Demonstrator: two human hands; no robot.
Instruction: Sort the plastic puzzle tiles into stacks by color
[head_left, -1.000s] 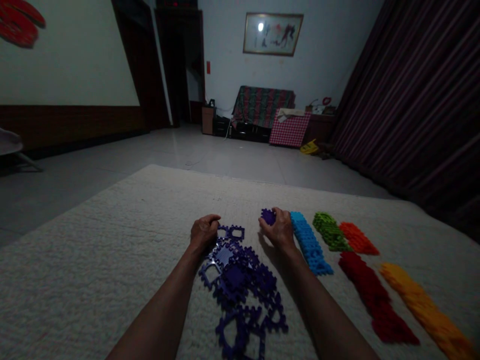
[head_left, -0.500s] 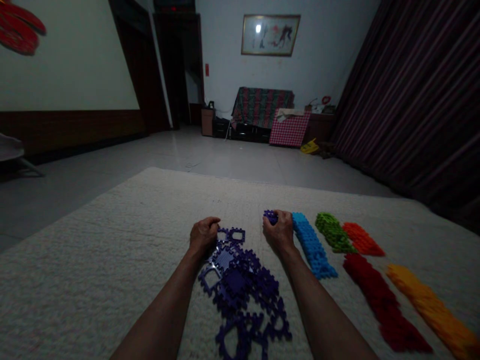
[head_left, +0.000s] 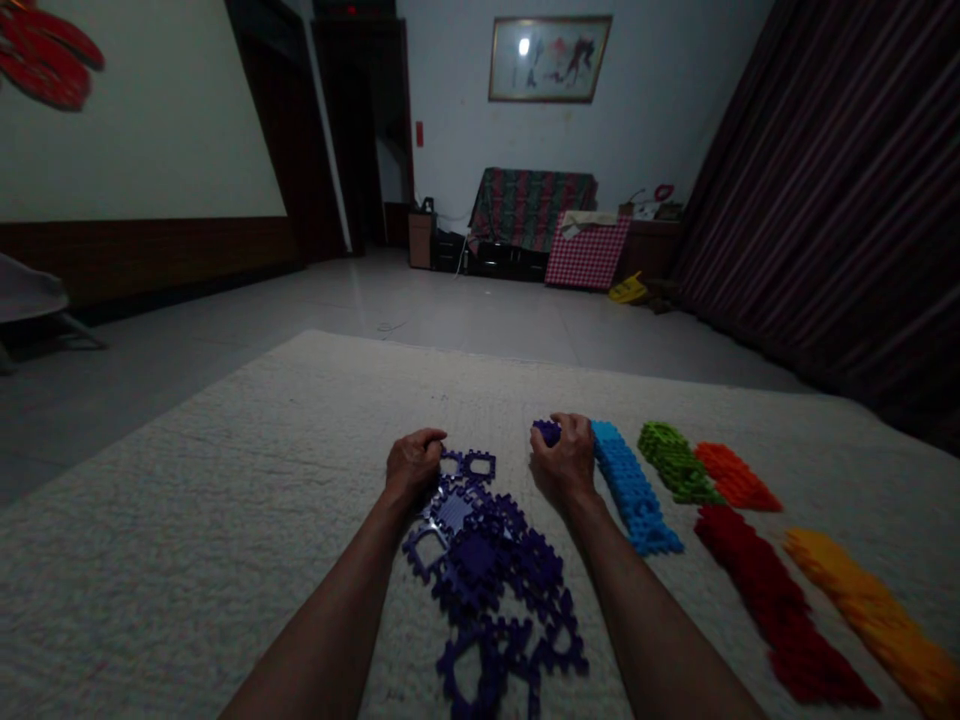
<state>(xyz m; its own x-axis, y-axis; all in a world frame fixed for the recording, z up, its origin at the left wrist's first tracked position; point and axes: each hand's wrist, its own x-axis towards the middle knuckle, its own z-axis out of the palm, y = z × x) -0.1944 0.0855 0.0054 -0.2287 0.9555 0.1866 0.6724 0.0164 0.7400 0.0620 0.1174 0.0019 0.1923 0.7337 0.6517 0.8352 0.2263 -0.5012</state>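
Dark purple interlocking plastic tiles with toothed edges (head_left: pixel 474 556) lie in a loose pile between my forearms; some are solid, others are open frames. At the far left edge of the pile, my left hand (head_left: pixel 414 466) is closed beside a purple frame tile (head_left: pixel 478 465). Its fingertips are partly hidden, so what they pinch does not show. My right hand (head_left: pixel 565 458) is closed around a small purple tile stack (head_left: pixel 547 431) on the carpet. That stack stands just left of a long row of blue tiles (head_left: pixel 636 490), and my fingers cover part of it.
Right of the blue row lie sorted rows of green tiles (head_left: pixel 675 463), orange tiles (head_left: pixel 736 476), dark red tiles (head_left: pixel 776 600) and yellow tiles (head_left: pixel 870 610). All rest on a cream carpet (head_left: pixel 225 560). Beyond are a tiled floor (head_left: pixel 337 300) and a cloth-covered cabinet (head_left: pixel 536 205).
The whole view has shifted slightly. The fingers of my right hand have lifted a little over the purple stack. My left hand stays at the edge of the pile.
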